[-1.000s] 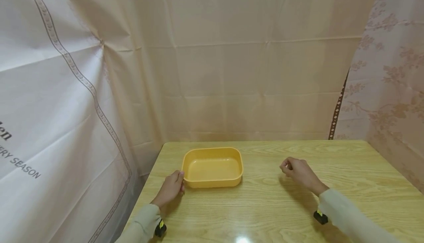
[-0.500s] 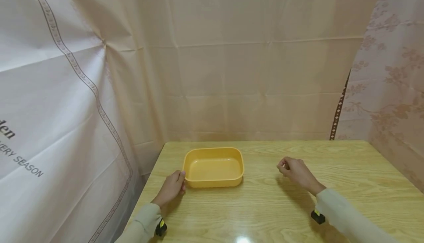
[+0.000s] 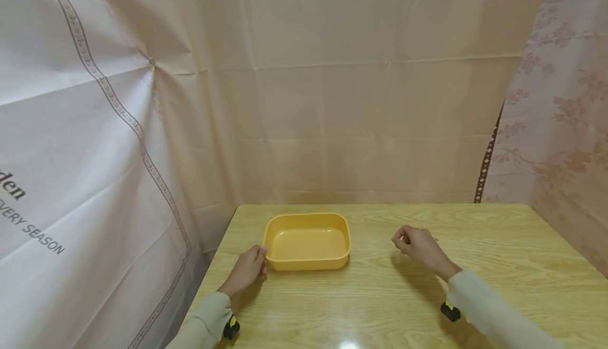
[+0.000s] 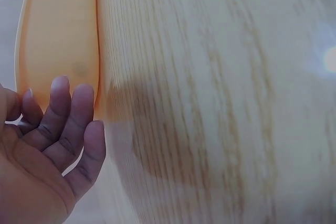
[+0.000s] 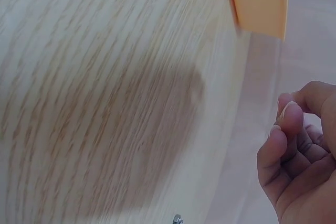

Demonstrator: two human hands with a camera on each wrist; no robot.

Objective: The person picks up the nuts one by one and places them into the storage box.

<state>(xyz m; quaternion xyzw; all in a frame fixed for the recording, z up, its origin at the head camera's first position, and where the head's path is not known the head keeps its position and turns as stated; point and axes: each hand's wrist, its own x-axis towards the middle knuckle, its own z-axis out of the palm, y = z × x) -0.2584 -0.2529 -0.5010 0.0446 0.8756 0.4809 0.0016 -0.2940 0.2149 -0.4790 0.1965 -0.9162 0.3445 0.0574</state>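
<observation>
A yellow rectangular plastic tray (image 3: 306,264) with rounded corners stands on the table, nothing visible inside it. My left hand (image 3: 244,272) grips its near left corner. In the left wrist view the fingers curve against the tray's outer wall (image 4: 60,40). To the right of the tray, apart from it, my right hand (image 3: 423,248) hovers just above the table. Its fingers are curled and the thumb and fingertips meet; nothing shows between them. A small metal piece (image 5: 177,219) lies on the table at the bottom of the right wrist view, too cut off to identify.
The wood-grain table (image 3: 342,307) has its far edge just behind the tray. Beige cloth (image 3: 332,127) hangs behind it, a printed white cloth (image 3: 95,180) on the left and a floral one (image 3: 565,127) on the right.
My right hand has drifted slightly left toward the tray, and a tiny piece now shows behind it. The left hand and the tray keep their place; the head view has shifted a little.
</observation>
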